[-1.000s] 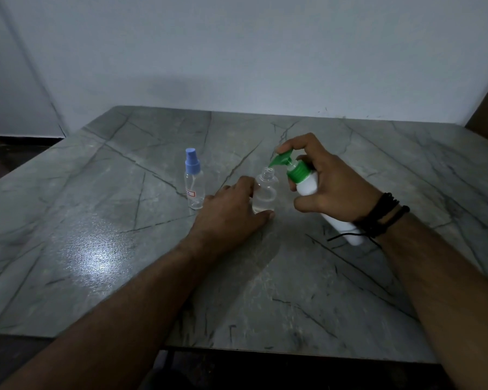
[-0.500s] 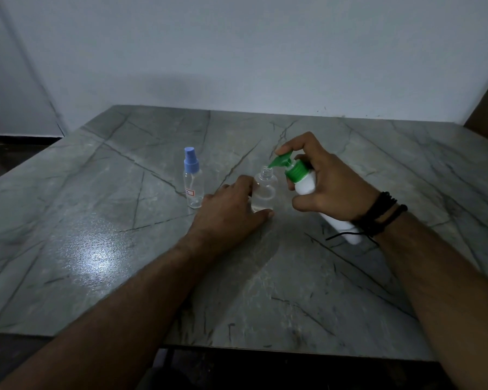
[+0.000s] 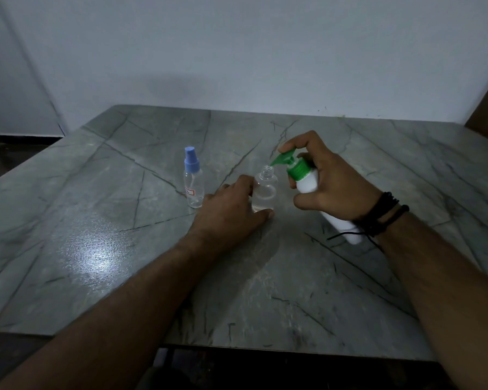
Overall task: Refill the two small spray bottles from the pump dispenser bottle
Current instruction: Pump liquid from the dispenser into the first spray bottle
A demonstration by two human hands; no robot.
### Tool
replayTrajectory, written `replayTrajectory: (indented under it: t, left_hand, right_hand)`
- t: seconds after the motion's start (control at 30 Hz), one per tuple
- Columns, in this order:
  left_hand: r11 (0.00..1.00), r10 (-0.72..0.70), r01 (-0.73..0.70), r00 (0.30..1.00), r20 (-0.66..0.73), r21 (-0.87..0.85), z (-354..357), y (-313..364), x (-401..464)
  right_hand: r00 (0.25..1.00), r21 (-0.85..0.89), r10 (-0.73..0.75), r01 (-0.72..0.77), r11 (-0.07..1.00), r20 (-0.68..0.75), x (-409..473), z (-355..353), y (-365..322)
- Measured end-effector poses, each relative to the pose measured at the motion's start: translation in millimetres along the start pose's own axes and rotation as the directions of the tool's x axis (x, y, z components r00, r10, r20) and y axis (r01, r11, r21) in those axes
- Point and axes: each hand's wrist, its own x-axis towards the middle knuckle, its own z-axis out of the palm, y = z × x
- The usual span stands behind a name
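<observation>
grey marble table (image 3: 96, 249), white wall (image 3: 237, 52); left fingers (image 3: 248, 182) hold open bottle (image 3: 264, 192), right hand (image 3: 335, 184) grips dispenser (image 3: 307, 182).

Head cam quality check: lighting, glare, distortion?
Head view: dim overall; a bright glare patch on the table at left; wide-angle bend at the edges; the open bottle and green pump stay sharp enough; the wall is evenly grey.

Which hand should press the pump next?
Right. The right hand grips the pump bottle, index finger atop its green head; the left hand steadies the open spray bottle.
</observation>
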Motion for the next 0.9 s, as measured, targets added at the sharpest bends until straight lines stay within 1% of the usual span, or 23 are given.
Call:
replayTrajectory:
  t: [0.3, 0.9]
  left_hand:
    - [1.000, -0.008, 0.009, 1.000, 0.017, -0.004, 0.8, -0.6, 1.2]
    - [1.000, -0.002, 0.002, 1.000, -0.009, -0.002, 0.8, -0.6, 1.1]
  right_hand:
    - [1.000, -0.016, -0.015, 0.015, 1.000, 0.015, 0.3, -0.1, 0.5]
    - [1.000, -0.003, -0.012, 0.012, 1.000, 0.008, 0.0, 0.0, 1.3]
